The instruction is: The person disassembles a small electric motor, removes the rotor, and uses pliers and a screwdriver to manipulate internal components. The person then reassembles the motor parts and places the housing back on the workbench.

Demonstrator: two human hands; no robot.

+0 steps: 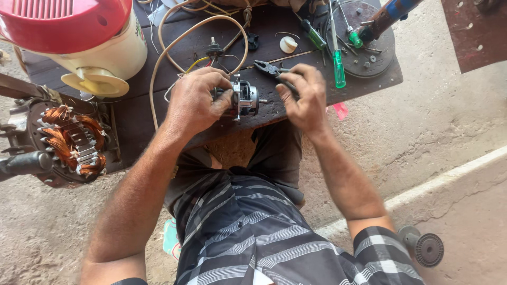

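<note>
A small grey electric motor rests on the front edge of a dark wooden bench. My left hand wraps around its left end and holds it. My right hand grips the handles of dark pliers, whose jaws point left just above the motor. Thin wires, one yellow, run from the motor toward the back of the bench.
A cream and red appliance body lies at the back left. A copper-wound stator sits at the left. Green-handled screwdrivers, a cream cable, a round dark plate with small parts and a white cap lie behind. Concrete floor all around.
</note>
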